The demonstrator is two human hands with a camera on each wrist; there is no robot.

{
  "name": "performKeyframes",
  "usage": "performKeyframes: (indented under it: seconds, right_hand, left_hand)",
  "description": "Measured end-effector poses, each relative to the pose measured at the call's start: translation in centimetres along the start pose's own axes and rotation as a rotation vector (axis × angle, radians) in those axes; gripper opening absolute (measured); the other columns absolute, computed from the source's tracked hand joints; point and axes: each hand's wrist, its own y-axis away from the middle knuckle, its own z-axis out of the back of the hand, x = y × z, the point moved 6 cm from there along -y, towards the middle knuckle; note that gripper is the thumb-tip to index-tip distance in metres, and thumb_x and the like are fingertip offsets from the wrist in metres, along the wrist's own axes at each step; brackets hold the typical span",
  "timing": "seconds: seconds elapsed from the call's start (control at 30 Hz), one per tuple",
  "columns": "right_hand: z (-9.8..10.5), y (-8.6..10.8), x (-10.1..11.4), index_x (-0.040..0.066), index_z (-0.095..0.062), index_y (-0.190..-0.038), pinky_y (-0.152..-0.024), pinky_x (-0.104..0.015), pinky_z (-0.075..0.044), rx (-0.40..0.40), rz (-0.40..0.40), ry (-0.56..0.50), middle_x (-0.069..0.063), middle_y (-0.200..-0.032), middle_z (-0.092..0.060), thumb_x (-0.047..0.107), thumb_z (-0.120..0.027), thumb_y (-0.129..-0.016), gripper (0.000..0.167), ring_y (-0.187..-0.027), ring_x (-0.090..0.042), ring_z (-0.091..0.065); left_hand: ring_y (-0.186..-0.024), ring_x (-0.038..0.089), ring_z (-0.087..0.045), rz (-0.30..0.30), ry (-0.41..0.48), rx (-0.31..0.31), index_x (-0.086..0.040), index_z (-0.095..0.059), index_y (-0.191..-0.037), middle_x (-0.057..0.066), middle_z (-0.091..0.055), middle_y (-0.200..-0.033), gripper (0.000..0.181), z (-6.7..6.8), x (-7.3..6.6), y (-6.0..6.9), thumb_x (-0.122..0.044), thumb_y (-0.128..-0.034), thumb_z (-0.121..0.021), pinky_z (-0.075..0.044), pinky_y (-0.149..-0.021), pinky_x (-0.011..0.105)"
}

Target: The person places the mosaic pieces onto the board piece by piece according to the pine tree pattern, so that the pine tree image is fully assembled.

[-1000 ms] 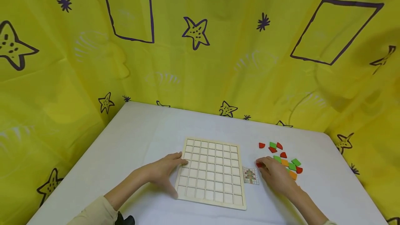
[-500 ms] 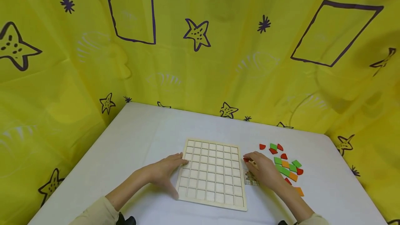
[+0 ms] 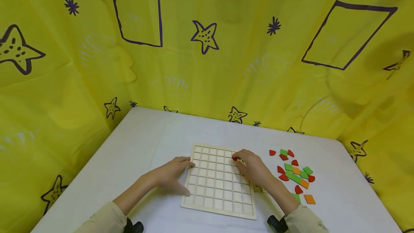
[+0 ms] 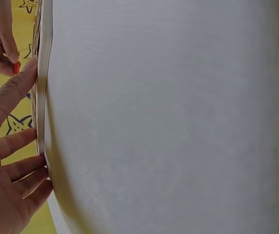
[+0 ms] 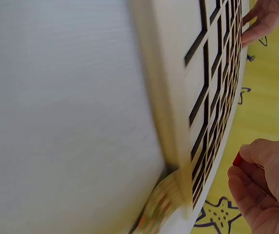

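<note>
A pale wooden grid board (image 3: 210, 181) lies on the white table. My left hand (image 3: 171, 176) rests spread along the board's left edge, thumb toward the near corner; in the left wrist view its fingers (image 4: 25, 168) touch the side. Over the upper right of the board, my right hand (image 3: 253, 168) pinches a small red piece (image 5: 237, 159) between thumb and fingertips, apart from the surface in the right wrist view. Below the right wrist, a pattern card (image 5: 158, 207) shows by the board's right edge, mostly hidden in the head view.
Right of the board lie several flat pieces: red quarter-rounds (image 3: 280, 170), green ones (image 3: 292, 176) and orange ones (image 3: 309, 199). A yellow curtain (image 3: 207, 74) with drawn stars hangs behind the white table (image 3: 155, 128).
My right hand has moved left from beside the loose pieces, past the card, to over the board with the red piece. My left thumb has shifted slightly onto the board's edge.
</note>
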Motion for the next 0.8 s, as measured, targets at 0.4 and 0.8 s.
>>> performKeyframes:
  seconds: [0.4, 0.8]
  right_hand:
    - [-2.2, -3.5, 1.5, -0.001, -0.071, -0.109, -0.082, -0.038, -0.058, 0.04, 0.202, 0.066, -0.007, -0.102, -0.069, -0.003, -0.068, -0.094, 0.015, -0.093, -0.022, -0.065]
    - [-3.5, -4.8, 1.5, 0.0, -0.071, -0.11, -0.091, -0.041, -0.056, 0.118, 0.229, 0.161, -0.011, -0.108, -0.07, -0.003, -0.065, -0.098, 0.014, -0.102, -0.028, -0.066]
  left_hand:
    - [-0.147, 0.039, -0.035, 0.02, 0.027, -0.001, -0.007, -0.053, -0.144, 0.022, -0.038, -0.158, 0.088, 0.0, 0.0, 0.0, -0.04, -0.0727, -0.093, -0.036, -0.115, 0.057]
    - [-0.147, 0.038, -0.035, 0.032, 0.026, 0.001, -0.009, -0.052, -0.145, 0.021, -0.038, -0.158, 0.09, -0.1, 0.2, -0.1, -0.043, -0.0721, -0.093, -0.035, -0.116, 0.057]
